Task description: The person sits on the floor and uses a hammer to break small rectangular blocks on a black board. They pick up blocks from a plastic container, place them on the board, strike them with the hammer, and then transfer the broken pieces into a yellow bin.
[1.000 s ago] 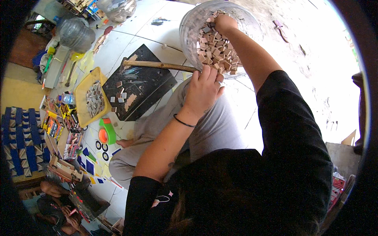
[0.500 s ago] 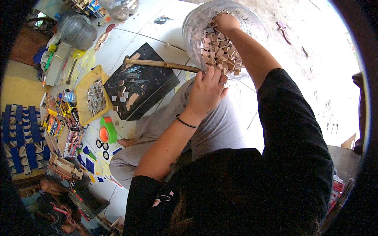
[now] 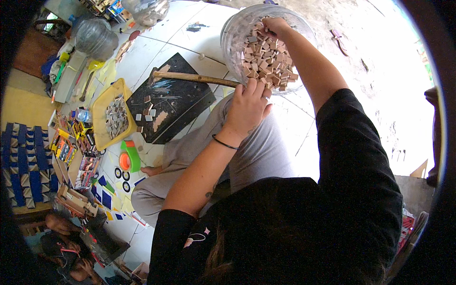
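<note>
My right hand (image 3: pixel 277 26) reaches into a clear round plastic container (image 3: pixel 230 52) tilted toward me. Its fingers curl at the far edge of a heap of small brown, square-cut pieces (image 3: pixel 268 59); what they hold is hidden. My left hand (image 3: pixel 249 103), with a ring and a black wristband, has its bent fingers hooked at the container's near rim. Beside those fingers ends the wooden handle of a hammer (image 3: pixel 194 77), which lies across a black block (image 3: pixel 185 107). Several small brown and grey pieces (image 3: pixel 148 113) rest on that block.
Left of the block stands a yellow basket (image 3: pixel 100 107) of grey pieces. Near my foot are a green tape dispenser (image 3: pixel 130 156) and small black wheels (image 3: pixel 122 176). Toy boxes (image 3: pixel 71 147) and blue-strapped pieces (image 3: pixel 26 161) lie farther left. Another person (image 3: pixel 64 247) sits at the lower left.
My right hand has drawn slightly nearer within the container, and its fingers are more curled above the pieces. My left hand has stayed at the rim; the hammer has not moved.
</note>
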{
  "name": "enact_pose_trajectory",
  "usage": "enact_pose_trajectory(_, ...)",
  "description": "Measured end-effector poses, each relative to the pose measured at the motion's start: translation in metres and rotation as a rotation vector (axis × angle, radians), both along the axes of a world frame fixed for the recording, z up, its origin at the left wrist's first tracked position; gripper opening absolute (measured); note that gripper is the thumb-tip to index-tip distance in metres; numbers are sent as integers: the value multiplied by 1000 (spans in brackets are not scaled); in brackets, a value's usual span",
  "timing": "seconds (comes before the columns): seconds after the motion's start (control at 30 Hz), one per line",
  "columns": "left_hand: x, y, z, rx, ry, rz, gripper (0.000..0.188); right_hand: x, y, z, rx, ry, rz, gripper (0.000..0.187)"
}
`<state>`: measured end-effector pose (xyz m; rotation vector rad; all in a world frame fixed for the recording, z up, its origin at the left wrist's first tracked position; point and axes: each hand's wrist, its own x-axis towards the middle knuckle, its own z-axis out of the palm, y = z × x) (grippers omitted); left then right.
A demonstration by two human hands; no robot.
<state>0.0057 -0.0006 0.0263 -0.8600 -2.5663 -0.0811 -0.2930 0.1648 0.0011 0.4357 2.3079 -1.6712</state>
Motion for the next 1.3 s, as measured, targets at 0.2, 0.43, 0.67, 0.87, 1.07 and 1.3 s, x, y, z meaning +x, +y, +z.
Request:
enact_pose_trajectory(0.2,2,2,2,27,8,10,41,27,-10,14,1094,125,555,45)
enact_pose_trajectory(0.43,2,0,2,9,-7,16,40,40,-16,5,491,180,187,40)
enact_pose_trajectory(0.67,2,1,1,20,-15,18,39,27,-4,0,-244,41,101,20)
enact_pose_trajectory(0.87,1,1,1,13,-18,16,40,31,-24,-4,684,364,262,39)
enact_pose_trajectory(1.07,2,2,-3,28,43,33,44,55,-43,4,985,477,324,40)
enact_pose_trajectory(1.3,2,2,-13,-2,117,46,46,112,-19,66,-656,54,-9,18)
